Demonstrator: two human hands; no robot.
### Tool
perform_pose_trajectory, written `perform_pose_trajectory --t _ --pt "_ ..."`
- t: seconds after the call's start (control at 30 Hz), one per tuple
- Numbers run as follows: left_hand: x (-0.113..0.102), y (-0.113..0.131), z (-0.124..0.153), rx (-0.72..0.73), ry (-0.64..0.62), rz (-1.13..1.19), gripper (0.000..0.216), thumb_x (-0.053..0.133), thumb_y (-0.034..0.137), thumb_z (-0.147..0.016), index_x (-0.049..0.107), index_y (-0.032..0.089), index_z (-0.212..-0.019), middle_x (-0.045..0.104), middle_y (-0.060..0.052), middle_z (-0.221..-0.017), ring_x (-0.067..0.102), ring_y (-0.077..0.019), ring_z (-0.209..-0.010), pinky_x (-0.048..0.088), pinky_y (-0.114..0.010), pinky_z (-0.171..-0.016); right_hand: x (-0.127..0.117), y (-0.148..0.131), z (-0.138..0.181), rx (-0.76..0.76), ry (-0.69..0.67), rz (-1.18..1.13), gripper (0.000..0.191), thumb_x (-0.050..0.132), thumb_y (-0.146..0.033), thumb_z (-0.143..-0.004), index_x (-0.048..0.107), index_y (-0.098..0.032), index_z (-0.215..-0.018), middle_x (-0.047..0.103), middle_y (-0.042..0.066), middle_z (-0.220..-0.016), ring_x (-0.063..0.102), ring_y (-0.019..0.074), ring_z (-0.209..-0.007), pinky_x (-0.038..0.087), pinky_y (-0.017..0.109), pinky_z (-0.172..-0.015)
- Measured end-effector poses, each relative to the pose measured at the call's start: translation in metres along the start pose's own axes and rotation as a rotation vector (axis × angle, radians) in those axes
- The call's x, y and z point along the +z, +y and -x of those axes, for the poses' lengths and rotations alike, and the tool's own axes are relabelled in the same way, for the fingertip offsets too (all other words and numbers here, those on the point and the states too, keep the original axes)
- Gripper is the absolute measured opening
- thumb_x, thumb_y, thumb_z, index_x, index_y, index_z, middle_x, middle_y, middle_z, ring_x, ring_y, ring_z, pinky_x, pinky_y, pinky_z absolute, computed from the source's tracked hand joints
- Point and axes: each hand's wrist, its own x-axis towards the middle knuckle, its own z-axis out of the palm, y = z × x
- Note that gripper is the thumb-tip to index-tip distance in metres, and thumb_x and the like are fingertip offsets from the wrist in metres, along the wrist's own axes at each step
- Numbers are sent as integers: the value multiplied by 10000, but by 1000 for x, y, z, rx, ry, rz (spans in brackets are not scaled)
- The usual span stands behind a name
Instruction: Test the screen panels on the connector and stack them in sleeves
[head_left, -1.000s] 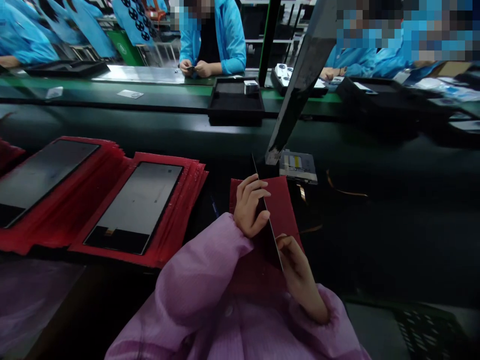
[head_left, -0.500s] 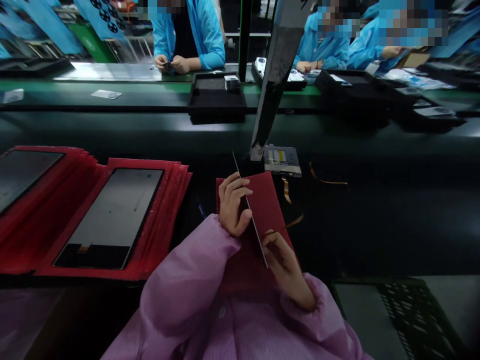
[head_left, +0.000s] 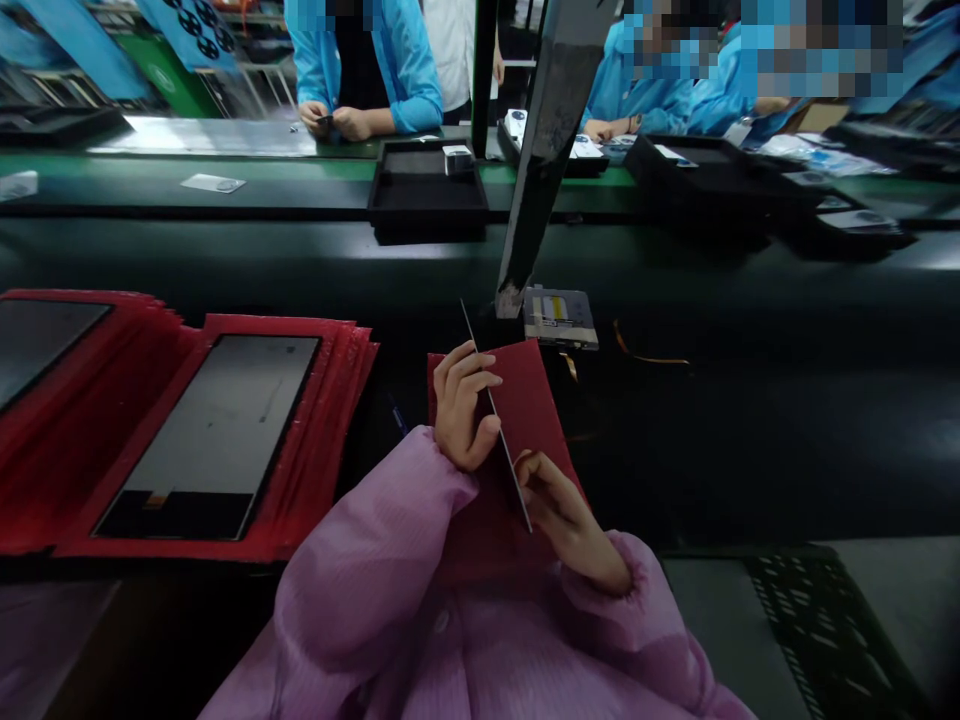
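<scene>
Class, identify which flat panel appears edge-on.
The panel between the left hand and right hand: its thin edge faces the camera, whereas the two panels lying on red stacks show broad grey faces.

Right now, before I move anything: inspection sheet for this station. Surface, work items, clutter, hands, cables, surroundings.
Surface: dark bench, no spills made out in the dim light.
Work items: thin panel seen edge-on above a red sheet; at left, red stacks with a grey-and-black panel on the nearer one.
Clutter: flat metal unit by the post's foot; slim blue object beside the left sleeve, type unclear.
Hands: left hand and right hand both hold the thin panel.
Cables: nothing seen, only thin orange strips; connections unclear.
Surroundings: slanted post; black tray and people in blue jackets beyond.
</scene>
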Motion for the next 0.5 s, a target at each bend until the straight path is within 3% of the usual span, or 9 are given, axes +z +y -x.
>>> perform_pose_trajectory --t 0.3,0.5 --pt "0 0 0 -8 -5 0 432 306 533 -969 554 199 -1085 603 -108 -1169 460 -290 -1286 381 -502 -1061 9 1 8 -25 140 27 136 480 -317 -1003 503 -236 -896 444 -1 -864 429 127 -743 363 262 -648" --pt "0 2 -2 9 9 -11 441 316 546 -964 557 191 -1066 627 -109 -1127 490 -265 -1273 399 -479 -1065 12 0 9 -12 294 74 216 599 -416 -932 544 -233 -832 501 -5 -816 471 122 -688 385 237 -593"
